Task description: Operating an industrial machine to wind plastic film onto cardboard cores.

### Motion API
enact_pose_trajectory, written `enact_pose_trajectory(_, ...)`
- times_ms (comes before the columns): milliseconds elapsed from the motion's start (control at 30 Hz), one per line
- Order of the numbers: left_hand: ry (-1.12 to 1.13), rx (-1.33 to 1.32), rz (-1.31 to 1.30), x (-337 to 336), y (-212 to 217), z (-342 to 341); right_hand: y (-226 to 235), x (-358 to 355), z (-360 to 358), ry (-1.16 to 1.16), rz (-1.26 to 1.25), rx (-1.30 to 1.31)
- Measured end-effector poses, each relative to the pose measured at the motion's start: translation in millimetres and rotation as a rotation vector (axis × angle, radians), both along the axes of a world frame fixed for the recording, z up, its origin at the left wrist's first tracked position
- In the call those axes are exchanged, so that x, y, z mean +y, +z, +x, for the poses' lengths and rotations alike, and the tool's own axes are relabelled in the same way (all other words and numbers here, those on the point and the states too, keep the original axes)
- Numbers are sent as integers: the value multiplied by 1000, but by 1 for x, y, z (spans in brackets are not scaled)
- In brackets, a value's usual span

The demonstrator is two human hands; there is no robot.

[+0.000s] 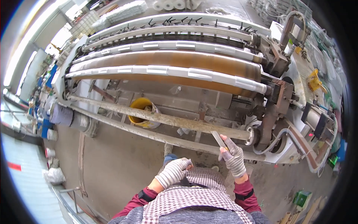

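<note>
Striped knit gloves on both hands, fingerless by the look of it. The person stands right up against a big roller machine, looking down at it. Their right hand (234,156) is raised toward the lower steel bar (164,119) and pinches a flat metal blade (218,140), some kind of scraper or file, between thumb and fingers, with its tip angled up and left so it sits just beside the end of that bar. The left hand (174,171) is down near the checked apron (194,194), curled into a loose fist with the fingers pressed together; can't tell whether anything is inside it.

Behind the bar there's a yellow bucket (141,112) sitting under the machine, and above it the fat brown roller (167,61) with white slotted strips (167,71) running along it. Pale hoses (287,136) loop off the right end by the bearing block.

What could go wrong, going by how it looks: the blade is held only at its lower end, so if it catches on crusted residue along the bar it could twist out of that pinch or skid toward the bare fingertips. If any of those rollers turn, a loose glove cuff or the apron edge that close to the shafts looks like a snag risk. The hoses near the right wrist could get nicked by a slip too.
</note>
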State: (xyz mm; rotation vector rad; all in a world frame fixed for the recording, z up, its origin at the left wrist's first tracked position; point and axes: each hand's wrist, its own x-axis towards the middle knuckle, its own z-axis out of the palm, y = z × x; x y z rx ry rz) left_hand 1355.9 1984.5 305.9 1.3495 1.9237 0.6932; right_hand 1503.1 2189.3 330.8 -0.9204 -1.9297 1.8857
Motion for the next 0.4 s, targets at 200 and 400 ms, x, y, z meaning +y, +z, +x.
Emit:
enact_pose_trajectory(200,-87,41,61,-44,8,-150,-13,-61,-145,-284,350,186)
enact_pose_trajectory(400,-151,-39,-23,-75,8,-252,-17,-80,-238,-394,611,96)
